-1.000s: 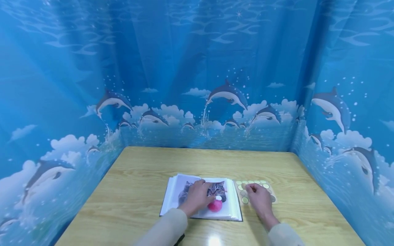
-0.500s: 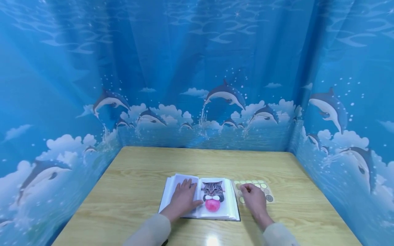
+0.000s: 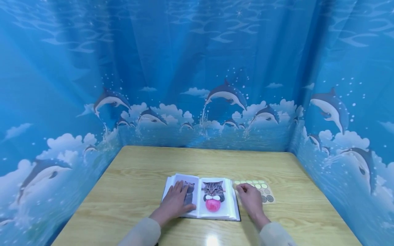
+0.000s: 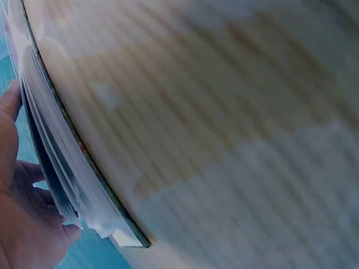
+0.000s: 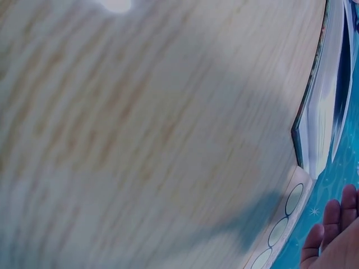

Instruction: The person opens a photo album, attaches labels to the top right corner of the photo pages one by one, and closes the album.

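Left hand slid off cat photo to left page, right page now bare
One tabletop (image 3: 138,171), one open album (image 3: 201,198) near its front edge; left hand (image 3: 173,204) flat on left page, fingers straight; one sticker sheet (image 3: 261,191) just right of album, right hand (image 3: 250,200) resting on its left part, fingers loosely curled, gripping nothing; two cat photos showing
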The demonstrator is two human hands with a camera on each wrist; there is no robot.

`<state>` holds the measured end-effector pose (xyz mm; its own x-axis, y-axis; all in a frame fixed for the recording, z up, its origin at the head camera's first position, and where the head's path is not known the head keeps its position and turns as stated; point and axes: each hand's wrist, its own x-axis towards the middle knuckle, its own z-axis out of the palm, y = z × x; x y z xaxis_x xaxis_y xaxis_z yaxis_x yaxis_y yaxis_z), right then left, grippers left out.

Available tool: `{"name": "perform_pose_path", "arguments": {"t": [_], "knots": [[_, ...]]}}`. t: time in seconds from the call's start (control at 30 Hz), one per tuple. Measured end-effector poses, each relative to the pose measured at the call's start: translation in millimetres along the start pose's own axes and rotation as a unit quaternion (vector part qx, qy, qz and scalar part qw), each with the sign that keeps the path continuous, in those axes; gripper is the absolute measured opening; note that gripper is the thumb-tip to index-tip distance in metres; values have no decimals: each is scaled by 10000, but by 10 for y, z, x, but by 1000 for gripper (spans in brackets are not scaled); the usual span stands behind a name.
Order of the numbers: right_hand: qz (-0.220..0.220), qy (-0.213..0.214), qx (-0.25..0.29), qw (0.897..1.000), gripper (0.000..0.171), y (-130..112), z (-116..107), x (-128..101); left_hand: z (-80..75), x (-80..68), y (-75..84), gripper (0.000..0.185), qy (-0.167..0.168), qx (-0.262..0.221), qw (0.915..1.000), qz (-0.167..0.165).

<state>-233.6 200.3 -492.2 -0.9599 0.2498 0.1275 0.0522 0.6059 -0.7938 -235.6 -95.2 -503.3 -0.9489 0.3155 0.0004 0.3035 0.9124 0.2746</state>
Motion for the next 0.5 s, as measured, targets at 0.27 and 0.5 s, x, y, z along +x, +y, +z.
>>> {"name": "perform_pose_path", "arguments": {"t": [0.27, 0.5], "knots": [[-100, 13, -174, 9998, 19, -50, 59, 5, -5, -52, -58, 92, -52, -202, 9996, 168], [-207, 56, -139, 9997, 16, -96, 101, 10, 26, -37, -92, 94, -306, -329, 9990, 14]]}}
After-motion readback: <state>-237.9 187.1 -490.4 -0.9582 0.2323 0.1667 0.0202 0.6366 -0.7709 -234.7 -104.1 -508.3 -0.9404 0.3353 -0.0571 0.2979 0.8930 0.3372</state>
